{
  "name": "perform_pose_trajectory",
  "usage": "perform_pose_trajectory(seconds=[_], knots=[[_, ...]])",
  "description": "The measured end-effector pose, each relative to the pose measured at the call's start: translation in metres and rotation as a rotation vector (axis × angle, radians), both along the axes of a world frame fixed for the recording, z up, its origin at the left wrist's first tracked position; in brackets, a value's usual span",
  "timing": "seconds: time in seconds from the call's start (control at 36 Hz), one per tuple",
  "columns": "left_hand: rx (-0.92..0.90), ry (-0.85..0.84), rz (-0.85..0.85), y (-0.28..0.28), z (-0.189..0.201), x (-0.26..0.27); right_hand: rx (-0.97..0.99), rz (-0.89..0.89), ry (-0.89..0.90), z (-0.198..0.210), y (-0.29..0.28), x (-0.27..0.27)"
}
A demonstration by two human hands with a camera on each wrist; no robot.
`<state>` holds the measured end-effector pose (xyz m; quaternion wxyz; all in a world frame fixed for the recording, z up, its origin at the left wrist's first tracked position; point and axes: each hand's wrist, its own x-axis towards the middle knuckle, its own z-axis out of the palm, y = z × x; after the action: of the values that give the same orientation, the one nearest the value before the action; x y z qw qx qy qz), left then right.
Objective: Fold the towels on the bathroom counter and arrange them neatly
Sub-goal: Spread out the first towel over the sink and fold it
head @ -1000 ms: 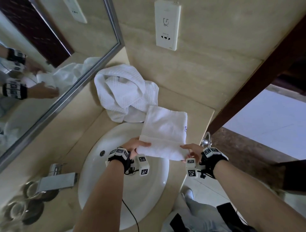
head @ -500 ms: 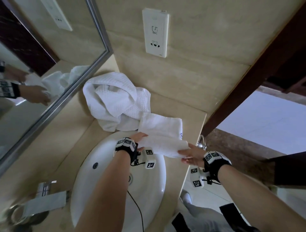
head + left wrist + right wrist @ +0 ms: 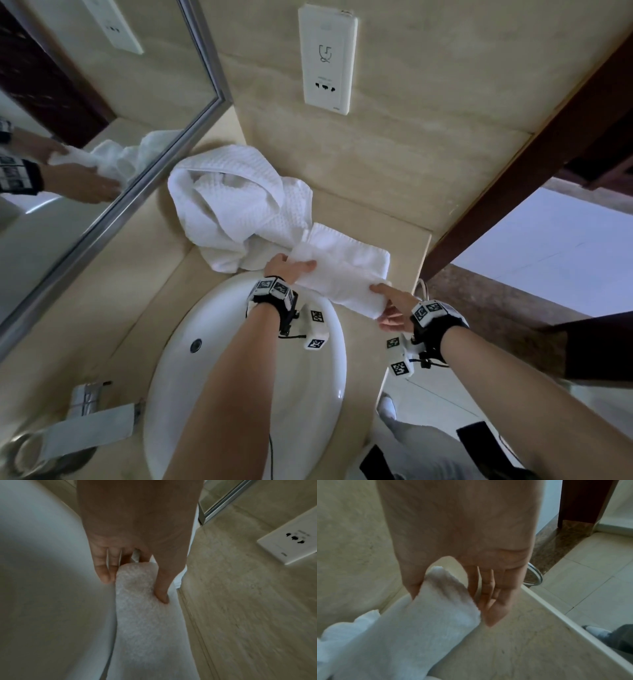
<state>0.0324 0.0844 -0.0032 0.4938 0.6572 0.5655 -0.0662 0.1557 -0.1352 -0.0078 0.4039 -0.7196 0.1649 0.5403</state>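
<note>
The small white towel (image 3: 337, 274) lies on the counter (image 3: 394, 226) between basin and wall, and its near half is now rolled over the far half, where a second ago it lay flat, so this fold looks nearly closed while the crumpled waffle towel (image 3: 236, 209) behind waits unfolded. Left hand (image 3: 284, 269) and right hand (image 3: 394, 310) each pinch an end of the doubled edge. Only the wrist views show thumb above and fingers (image 3: 488, 588) beneath.
</note>
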Motion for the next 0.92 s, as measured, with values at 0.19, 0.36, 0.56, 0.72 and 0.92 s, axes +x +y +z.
perform_pose_trajectory(seconds=[0.19, 0.36, 0.56, 0.72, 0.92], knots=[[-0.037, -0.026, 0.172, 0.006, -0.009, 0.022, 0.283, -0.016, -0.043, -0.003, 0.0, 0.001], [-0.062, -0.007, 0.16, 0.011, -0.013, 0.042, 0.276, -0.143, -0.052, -0.015, 0.0, 0.015], [-0.299, -0.303, 0.343, 0.021, -0.023, 0.04, 0.097, 0.028, -0.138, -0.009, 0.014, 0.049], [-0.328, -0.425, 0.395, 0.008, -0.022, 0.044, 0.0, 0.109, -0.043, -0.006, 0.026, 0.08], [-0.212, -0.244, 0.405, -0.003, -0.01, 0.069, 0.08, 0.136, 0.029, 0.003, 0.032, 0.097]])
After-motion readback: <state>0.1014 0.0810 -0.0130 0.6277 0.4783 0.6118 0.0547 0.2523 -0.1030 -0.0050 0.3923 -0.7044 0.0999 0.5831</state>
